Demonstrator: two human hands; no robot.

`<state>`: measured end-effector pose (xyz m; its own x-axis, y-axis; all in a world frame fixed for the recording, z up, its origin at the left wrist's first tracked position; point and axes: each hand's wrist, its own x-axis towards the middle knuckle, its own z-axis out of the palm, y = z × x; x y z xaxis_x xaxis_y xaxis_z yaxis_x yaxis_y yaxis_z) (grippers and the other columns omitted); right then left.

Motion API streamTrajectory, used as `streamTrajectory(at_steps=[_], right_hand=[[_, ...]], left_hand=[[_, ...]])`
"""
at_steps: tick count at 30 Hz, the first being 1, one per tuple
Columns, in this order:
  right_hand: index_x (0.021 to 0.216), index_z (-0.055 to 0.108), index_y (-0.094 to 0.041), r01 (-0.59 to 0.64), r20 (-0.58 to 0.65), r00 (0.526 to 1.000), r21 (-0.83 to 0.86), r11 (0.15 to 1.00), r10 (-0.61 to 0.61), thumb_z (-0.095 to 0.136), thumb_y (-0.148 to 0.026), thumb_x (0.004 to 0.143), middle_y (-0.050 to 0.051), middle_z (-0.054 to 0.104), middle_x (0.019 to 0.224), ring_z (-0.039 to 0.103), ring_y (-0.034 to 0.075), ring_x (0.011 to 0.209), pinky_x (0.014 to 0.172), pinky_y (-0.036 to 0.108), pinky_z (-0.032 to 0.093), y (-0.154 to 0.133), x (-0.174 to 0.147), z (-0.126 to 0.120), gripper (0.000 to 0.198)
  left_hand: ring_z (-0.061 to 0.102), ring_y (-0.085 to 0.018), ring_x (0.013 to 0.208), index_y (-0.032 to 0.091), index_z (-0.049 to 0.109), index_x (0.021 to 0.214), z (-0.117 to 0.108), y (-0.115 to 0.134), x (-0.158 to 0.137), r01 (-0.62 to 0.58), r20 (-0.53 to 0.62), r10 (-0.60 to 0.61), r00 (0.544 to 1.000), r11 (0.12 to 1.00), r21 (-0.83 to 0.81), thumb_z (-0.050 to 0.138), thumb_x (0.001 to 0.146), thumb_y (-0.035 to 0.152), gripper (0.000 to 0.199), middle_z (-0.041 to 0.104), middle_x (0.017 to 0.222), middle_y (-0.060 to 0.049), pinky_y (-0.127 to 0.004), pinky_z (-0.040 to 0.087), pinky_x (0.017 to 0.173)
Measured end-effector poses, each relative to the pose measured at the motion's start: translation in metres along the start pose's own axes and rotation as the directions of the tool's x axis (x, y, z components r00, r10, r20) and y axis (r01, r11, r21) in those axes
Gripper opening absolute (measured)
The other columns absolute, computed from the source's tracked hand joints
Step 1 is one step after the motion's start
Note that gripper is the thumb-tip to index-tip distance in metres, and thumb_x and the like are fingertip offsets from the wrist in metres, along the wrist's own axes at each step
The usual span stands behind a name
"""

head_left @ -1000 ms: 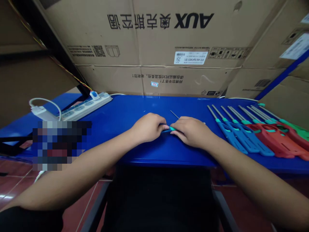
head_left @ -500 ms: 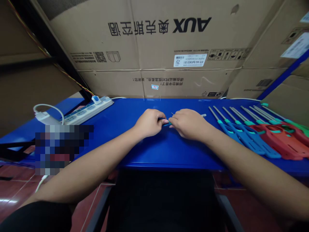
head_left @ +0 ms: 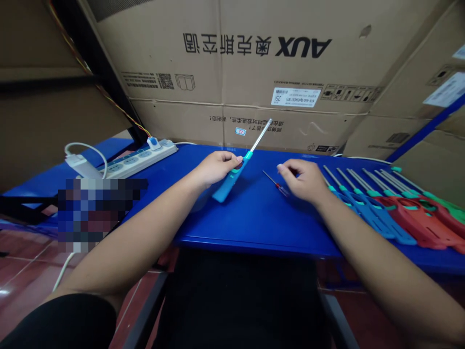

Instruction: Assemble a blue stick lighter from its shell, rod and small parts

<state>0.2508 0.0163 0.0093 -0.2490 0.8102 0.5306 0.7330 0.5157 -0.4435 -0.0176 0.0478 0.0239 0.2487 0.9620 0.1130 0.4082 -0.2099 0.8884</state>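
My left hand (head_left: 220,167) pinches a blue long-nosed lighter (head_left: 225,186) at its green collar. The lighter's metal tube slants up and to the right, with its handle end low on the left. To the right, my right hand (head_left: 305,180) hovers low over the table with its fingers loosely curled and apart from the lighter. Just left of this hand, a small screwdriver (head_left: 278,186) with a red and clear handle appears to lie on the blue table (head_left: 240,225), its thin shaft pointing up-left. The fingers' undersides are hidden.
A row of blue, red and green long-nosed lighters (head_left: 410,213) lies at the right. On the left is a white power strip (head_left: 140,157) with plugs and cables, beside a pixelated patch. A large cardboard sheet (head_left: 247,63) stands behind the table.
My hands have moved apart. The lighter, mostly hidden between them before, now shows in my left hand with its tube raised. The screwdriver has come into view beside my right hand.
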Motion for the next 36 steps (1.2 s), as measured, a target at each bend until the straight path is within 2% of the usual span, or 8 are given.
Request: streamTrajectory(at_steps=[5,10,12,15,19,27,32,36], right_hand=[[0.104,0.06,-0.018,-0.096,0.301,0.954,0.28,0.955,0.008,0.049,-0.047,0.094,0.004,0.068,0.083,0.064,0.018,0.076,0.074,0.033,0.049,-0.017,0.002,0.032,0.033],[0.148,0.012,-0.023,-0.206,0.45,0.886,0.6,0.773,-0.113,0.061,-0.041,0.087,0.008,0.067,0.108,0.069,0.018,0.085,0.079,0.036,0.057,-0.048,0.017,0.059,0.08],[0.151,0.009,-0.022,-0.159,0.416,0.905,0.516,0.842,-0.083,0.052,-0.039,0.092,0.007,0.07,0.099,0.069,0.018,0.074,0.071,0.035,0.057,-0.058,0.025,0.064,0.075],[0.156,0.013,-0.016,-0.026,0.365,0.931,0.066,0.998,0.0,0.043,-0.035,0.097,0.012,0.073,0.093,0.068,0.022,0.07,0.065,0.034,0.053,-0.063,0.032,0.063,0.068],[0.158,0.017,-0.011,0.152,0.406,0.914,-0.38,0.913,0.017,0.038,-0.032,0.096,0.018,0.074,0.095,0.068,0.028,0.075,0.064,0.036,0.048,-0.059,0.027,0.056,0.068],[0.147,0.032,-0.02,0.093,0.302,0.949,0.013,0.996,-0.093,0.047,-0.034,0.092,0.008,0.071,0.096,0.062,0.021,0.071,0.062,0.03,0.043,-0.056,0.012,0.057,0.059],[0.146,0.037,-0.019,0.063,0.258,0.965,-0.015,0.998,-0.057,0.044,-0.036,0.095,0.01,0.072,0.098,0.064,0.023,0.077,0.068,0.032,0.043,-0.059,0.009,0.06,0.054],[0.137,0.045,-0.017,0.003,0.233,0.973,-0.018,1.0,0.001,0.042,-0.037,0.096,0.011,0.073,0.093,0.066,0.024,0.076,0.065,0.032,0.043,-0.057,0.011,0.059,0.045]], left_hand=[[0.058,-0.011,0.068,0.015,0.068,0.082,0.009,0.005,-0.001,0.089,-0.015,-0.105,0.994,0.907,-0.412,0.07,0.083,0.038,0.023,0.069,0.084,-0.003,-0.023,0.045,0.062],[0.064,-0.012,0.078,0.016,0.066,0.094,0.019,0.001,0.001,0.01,-0.09,-0.065,0.994,0.862,-0.506,0.062,0.089,0.044,0.029,0.071,0.09,-0.004,-0.028,0.053,0.08],[0.065,-0.013,0.081,0.016,0.067,0.096,0.02,-0.002,0.003,-0.017,-0.137,-0.06,0.989,0.866,-0.499,0.064,0.088,0.048,0.033,0.072,0.092,-0.005,-0.027,0.052,0.081],[0.065,-0.015,0.083,0.017,0.069,0.093,0.017,-0.005,0.003,-0.047,-0.213,-0.04,0.976,0.92,-0.388,0.056,0.09,0.059,0.044,0.073,0.091,-0.005,-0.025,0.051,0.073],[0.063,-0.017,0.065,0.017,0.066,0.073,0.013,-0.002,-0.001,-0.038,-0.242,0.048,0.969,0.998,0.044,0.037,0.09,0.074,0.066,0.071,0.074,-0.007,-0.026,0.046,0.059],[0.053,-0.014,0.049,0.02,0.049,0.06,0.013,0.0,0.003,-0.012,-0.16,0.027,0.987,0.996,0.092,0.029,0.097,0.056,0.055,0.055,0.054,-0.001,-0.027,0.041,0.052],[0.052,-0.016,0.06,0.02,0.049,0.06,0.009,-0.004,0.003,-0.081,-0.151,0.106,0.983,0.983,0.167,0.03,0.096,0.062,0.058,0.055,0.059,-0.001,-0.028,0.039,0.058],[0.051,-0.016,0.059,0.02,0.051,0.058,0.011,-0.004,-0.004,-0.168,0.028,0.166,0.986,0.955,0.244,0.025,0.094,0.068,0.065,0.055,0.058,-0.001,-0.027,0.038,0.059]])
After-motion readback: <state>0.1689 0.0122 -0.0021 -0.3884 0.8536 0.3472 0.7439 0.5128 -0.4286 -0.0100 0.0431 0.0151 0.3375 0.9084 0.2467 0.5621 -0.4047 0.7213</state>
